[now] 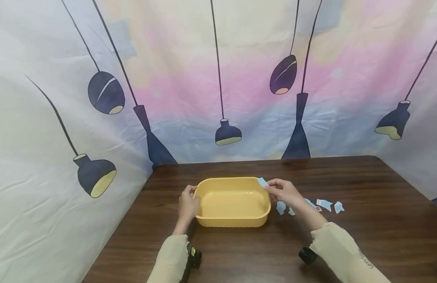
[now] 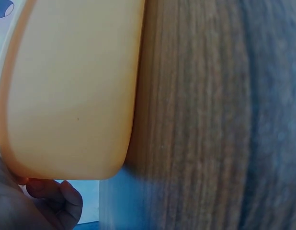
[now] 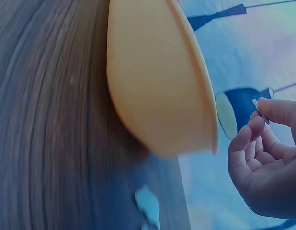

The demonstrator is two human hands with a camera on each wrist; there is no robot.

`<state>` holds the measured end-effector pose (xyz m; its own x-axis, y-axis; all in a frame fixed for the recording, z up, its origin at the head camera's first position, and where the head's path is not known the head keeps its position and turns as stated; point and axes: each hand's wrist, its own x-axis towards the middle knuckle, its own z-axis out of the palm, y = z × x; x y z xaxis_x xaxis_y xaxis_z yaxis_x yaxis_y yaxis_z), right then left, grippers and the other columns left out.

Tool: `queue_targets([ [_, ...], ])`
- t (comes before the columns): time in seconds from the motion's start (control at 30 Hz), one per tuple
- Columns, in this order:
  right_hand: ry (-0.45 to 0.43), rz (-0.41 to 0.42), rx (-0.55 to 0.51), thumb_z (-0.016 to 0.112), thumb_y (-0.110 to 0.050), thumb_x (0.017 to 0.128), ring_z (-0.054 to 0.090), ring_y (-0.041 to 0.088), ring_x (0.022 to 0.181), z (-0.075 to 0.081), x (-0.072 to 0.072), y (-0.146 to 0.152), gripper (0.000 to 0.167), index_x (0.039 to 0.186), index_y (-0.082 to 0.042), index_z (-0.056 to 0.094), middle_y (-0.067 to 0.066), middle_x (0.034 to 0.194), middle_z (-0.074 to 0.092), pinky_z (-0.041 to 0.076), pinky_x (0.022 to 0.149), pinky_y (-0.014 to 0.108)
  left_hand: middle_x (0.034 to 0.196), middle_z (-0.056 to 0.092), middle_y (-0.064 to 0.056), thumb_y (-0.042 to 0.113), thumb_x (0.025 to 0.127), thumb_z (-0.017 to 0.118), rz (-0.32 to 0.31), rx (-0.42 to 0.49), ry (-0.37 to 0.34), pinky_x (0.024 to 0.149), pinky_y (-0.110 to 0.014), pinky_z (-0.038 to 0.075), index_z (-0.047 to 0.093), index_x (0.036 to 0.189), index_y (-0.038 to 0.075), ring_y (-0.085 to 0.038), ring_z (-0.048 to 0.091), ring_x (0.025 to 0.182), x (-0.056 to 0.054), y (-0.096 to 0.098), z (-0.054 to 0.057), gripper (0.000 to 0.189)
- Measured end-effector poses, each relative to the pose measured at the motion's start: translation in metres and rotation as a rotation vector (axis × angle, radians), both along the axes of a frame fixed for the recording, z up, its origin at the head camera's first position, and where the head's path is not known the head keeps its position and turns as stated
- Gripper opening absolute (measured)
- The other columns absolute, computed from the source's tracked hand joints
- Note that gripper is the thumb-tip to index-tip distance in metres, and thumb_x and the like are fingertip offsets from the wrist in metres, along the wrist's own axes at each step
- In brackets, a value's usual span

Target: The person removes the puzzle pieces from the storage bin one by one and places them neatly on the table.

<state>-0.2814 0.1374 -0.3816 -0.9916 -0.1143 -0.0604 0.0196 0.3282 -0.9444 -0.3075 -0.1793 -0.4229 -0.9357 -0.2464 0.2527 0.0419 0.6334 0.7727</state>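
A yellow rectangular basin [image 1: 232, 222] with rounded corners stands on the wooden table, its inside bare in the head view. My left hand [image 1: 188, 204] grips its left rim, fingers bent at the outer wall in the left wrist view. Above the basin's right rim, my right hand [image 1: 284, 192] pinches a small light-blue scrap of paper [image 1: 262, 182] between thumb and fingers. In the right wrist view the scrap [image 3: 260, 111] shows nearly edge-on at the fingertips. Several more torn paper scraps [image 1: 324, 204] lie on the table to the right of the basin, some partly hidden behind the right forearm.
The dark wooden table [image 1: 246, 251] ends at the back against a hanging cloth [image 1: 190, 78] printed with lamps. Each wrist carries a black strapped device, the left one [image 1: 194, 256] and the right one [image 1: 307, 255] both low over the table.
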Motion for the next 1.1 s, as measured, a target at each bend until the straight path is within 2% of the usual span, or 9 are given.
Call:
queue_targets([
  [0.13, -0.016, -0.020, 0.048, 0.062, -0.030, 0.094, 0.049, 0.014, 0.073, -0.003, 0.004, 0.023, 0.044, 0.124, 0.002, 0.056, 0.000, 0.084, 0.058, 0.051, 0.076, 0.032, 0.104, 0.070, -0.019, 0.003, 0.081, 0.056, 0.007, 0.005, -0.002, 0.053, -0.027, 0.037, 0.064, 0.120, 0.005, -0.019, 0.054, 0.064, 0.001, -0.001, 0.000, 0.040],
  [0.27, 0.000, -0.033, 0.078, 0.061, -0.029, 0.094, 0.052, 0.013, 0.074, -0.006, 0.006, 0.048, 0.046, 0.124, 0.005, 0.055, 0.001, 0.092, 0.062, 0.051, 0.074, 0.030, 0.102, 0.070, -0.018, 0.005, 0.081, 0.056, 0.022, 0.003, -0.014, 0.054, -0.028, 0.038, 0.064, 0.120, 0.007, -0.021, 0.055, 0.067, 0.002, -0.004, 0.000, 0.041],
  [0.43, 0.015, -0.069, 0.126, 0.059, -0.027, 0.096, 0.051, 0.009, 0.068, -0.012, 0.011, 0.084, 0.048, 0.125, 0.010, 0.051, -0.002, 0.086, 0.060, 0.049, 0.066, 0.027, 0.104, 0.070, -0.017, 0.007, 0.082, 0.056, 0.026, -0.002, -0.025, 0.056, -0.029, 0.038, 0.064, 0.121, 0.008, -0.023, 0.058, 0.071, 0.002, -0.006, -0.002, 0.040],
  [0.67, -0.053, -0.112, 0.213, 0.054, -0.029, 0.098, 0.045, 0.008, 0.060, -0.031, 0.019, 0.132, 0.052, 0.128, 0.013, 0.047, -0.005, 0.067, 0.047, 0.042, 0.058, 0.026, 0.101, 0.069, -0.019, 0.005, 0.081, 0.056, 0.019, -0.008, -0.013, 0.055, -0.030, 0.038, 0.064, 0.120, 0.006, -0.024, 0.058, 0.071, 0.002, -0.007, -0.003, 0.040],
  [0.9, -0.128, -0.155, 0.233, 0.051, -0.029, 0.098, 0.053, 0.010, 0.074, -0.042, 0.018, 0.172, 0.056, 0.127, 0.019, 0.045, 0.001, 0.085, 0.056, 0.052, 0.068, 0.024, 0.110, 0.069, -0.020, 0.004, 0.082, 0.056, 0.022, -0.009, -0.009, 0.057, -0.031, 0.040, 0.064, 0.120, 0.005, -0.025, 0.058, 0.074, 0.001, -0.008, -0.002, 0.039],
  [1.1, -0.138, -0.200, 0.238, 0.050, -0.025, 0.097, 0.051, 0.006, 0.068, -0.049, 0.023, 0.193, 0.054, 0.123, 0.022, 0.044, -0.005, 0.079, 0.055, 0.050, 0.062, 0.021, 0.109, 0.070, -0.019, 0.006, 0.082, 0.055, 0.020, -0.007, -0.014, 0.055, -0.028, 0.038, 0.064, 0.120, 0.006, -0.023, 0.057, 0.070, 0.002, -0.007, -0.004, 0.039],
])
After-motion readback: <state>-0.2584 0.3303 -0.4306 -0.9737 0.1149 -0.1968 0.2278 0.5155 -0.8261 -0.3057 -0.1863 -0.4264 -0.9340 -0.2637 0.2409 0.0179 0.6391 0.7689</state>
